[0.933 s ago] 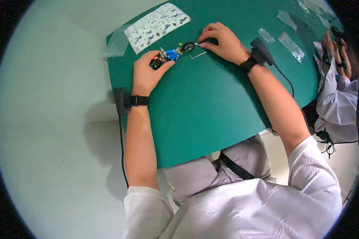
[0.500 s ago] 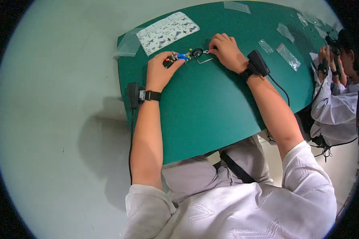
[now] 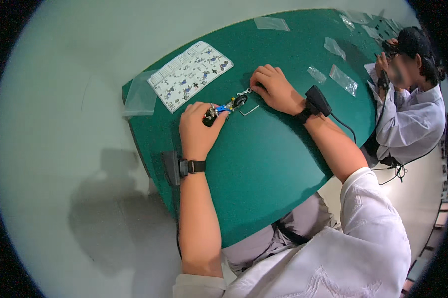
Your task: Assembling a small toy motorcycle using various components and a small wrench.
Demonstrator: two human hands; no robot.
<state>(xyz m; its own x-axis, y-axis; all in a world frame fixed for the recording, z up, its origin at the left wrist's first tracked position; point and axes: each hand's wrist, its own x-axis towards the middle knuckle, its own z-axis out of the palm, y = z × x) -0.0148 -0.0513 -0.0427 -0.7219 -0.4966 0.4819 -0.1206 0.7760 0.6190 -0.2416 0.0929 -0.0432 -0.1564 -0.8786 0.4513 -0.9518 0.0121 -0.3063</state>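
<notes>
My left hand [image 3: 198, 126] grips the rear of a small blue toy motorcycle [image 3: 225, 108], thumb on the near side and fingers over the far side. Its black front wheel [image 3: 240, 101] points to the right and away from me. A small silver open-ended wrench [image 3: 244, 92] sits just beyond that wheel, its outer end pinched by the fingertips of my right hand [image 3: 277, 92]. Whether the wrench touches the toy I cannot tell. On the table close to the wheel lies an L-shaped hex key [image 3: 249, 111], apart from both hands.
A printed instruction sheet [image 3: 191, 74] and a clear plastic bag [image 3: 140, 97] lie at the far left of the green table [image 3: 268, 164]. Several clear bags, one of them slim [image 3: 344, 80], lie at the right. Another person [image 3: 407, 114] sits there. Cables hang from my wrist devices.
My view has turned, so the table appears tilted and lower. The wrench has shifted from beside the front wheel's outer end to its far side. Both hands keep their grips.
</notes>
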